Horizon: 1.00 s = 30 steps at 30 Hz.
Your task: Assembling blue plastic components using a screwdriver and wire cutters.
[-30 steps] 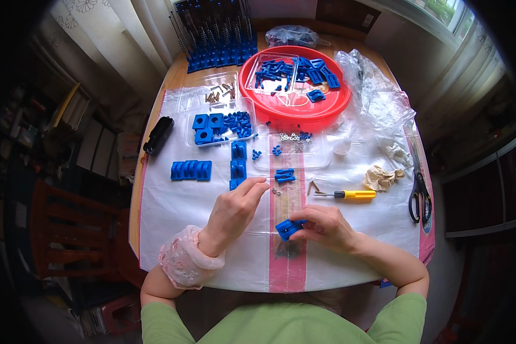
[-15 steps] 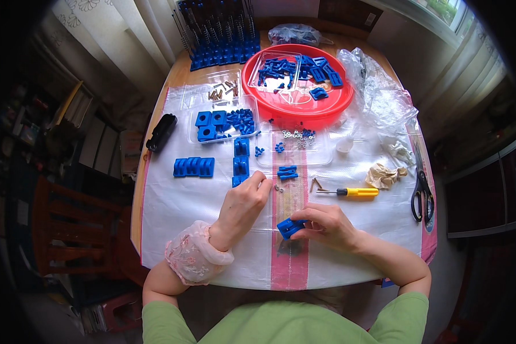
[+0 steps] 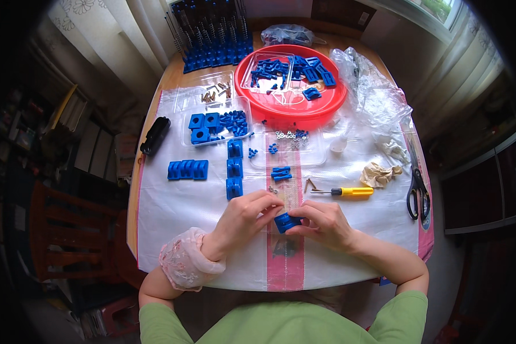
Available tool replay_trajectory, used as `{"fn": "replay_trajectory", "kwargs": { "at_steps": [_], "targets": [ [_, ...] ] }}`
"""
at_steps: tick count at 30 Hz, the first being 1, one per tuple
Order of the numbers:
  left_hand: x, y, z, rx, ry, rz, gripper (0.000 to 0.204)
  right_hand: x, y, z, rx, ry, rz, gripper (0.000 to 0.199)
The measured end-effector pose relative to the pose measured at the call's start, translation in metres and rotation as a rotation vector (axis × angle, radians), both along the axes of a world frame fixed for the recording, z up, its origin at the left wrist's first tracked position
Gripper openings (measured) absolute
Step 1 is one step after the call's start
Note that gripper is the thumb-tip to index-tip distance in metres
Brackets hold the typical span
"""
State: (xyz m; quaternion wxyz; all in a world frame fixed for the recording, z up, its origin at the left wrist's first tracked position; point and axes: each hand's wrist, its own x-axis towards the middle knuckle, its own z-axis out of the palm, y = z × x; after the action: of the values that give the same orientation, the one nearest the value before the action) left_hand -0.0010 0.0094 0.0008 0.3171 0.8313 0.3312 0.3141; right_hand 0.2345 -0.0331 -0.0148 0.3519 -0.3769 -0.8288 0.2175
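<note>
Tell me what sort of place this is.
Probably a room in a home, its table serving as a workbench: a flower-patterned curtain, a slatted wooden chair, and a yellow-handled screwdriver near blue plastic parts.

And here we see it: the left hand (image 3: 241, 217), up beside the column of 3 blue blocks (image 3: 234, 168) half a second ago, has swung down and across to our blue part (image 3: 286, 224). Its thumb and index finger now reach out to the part's upper left edge; whether they pinch anything is too small to tell. The gap between our 2 hands has closed. We have the part turned too, lying more level in the right hand (image 3: 325, 222), and the column's lowest block comes fully into view.
</note>
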Motion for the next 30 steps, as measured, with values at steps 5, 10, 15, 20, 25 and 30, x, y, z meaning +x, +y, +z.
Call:
{"fn": "replay_trajectory", "kwargs": {
  "at_steps": [5, 10, 15, 20, 25, 30],
  "targets": [
    [0.002, -0.002, -0.002, -0.169, -0.044, -0.052, 0.018, 0.0, 0.002, -0.001, 0.012, 0.021, -0.044, 0.036],
    [0.002, 0.001, -0.001, -0.244, -0.076, -0.082, 0.018, 0.001, -0.001, -0.002, -0.025, -0.015, -0.062, 0.032],
    [0.002, 0.002, -0.001, -0.39, -0.105, -0.117, 0.021, 0.001, -0.001, 0.002, -0.064, 0.003, -0.081, 0.032],
    [-0.002, 0.0, -0.008, -0.675, -0.17, -0.213, 0.025, 0.001, 0.001, 0.002, -0.114, 0.027, -0.11, 0.034],
    [0.002, -0.004, -0.02, -0.887, -0.365, -0.168, 0.023, 0.0, 0.003, 0.005, -0.11, 0.075, -0.123, 0.036],
    [0.006, -0.01, -0.017, -0.882, -0.406, -0.098, 0.019, 0.002, 0.003, 0.001, -0.071, 0.068, -0.126, 0.037]
  ]
}}
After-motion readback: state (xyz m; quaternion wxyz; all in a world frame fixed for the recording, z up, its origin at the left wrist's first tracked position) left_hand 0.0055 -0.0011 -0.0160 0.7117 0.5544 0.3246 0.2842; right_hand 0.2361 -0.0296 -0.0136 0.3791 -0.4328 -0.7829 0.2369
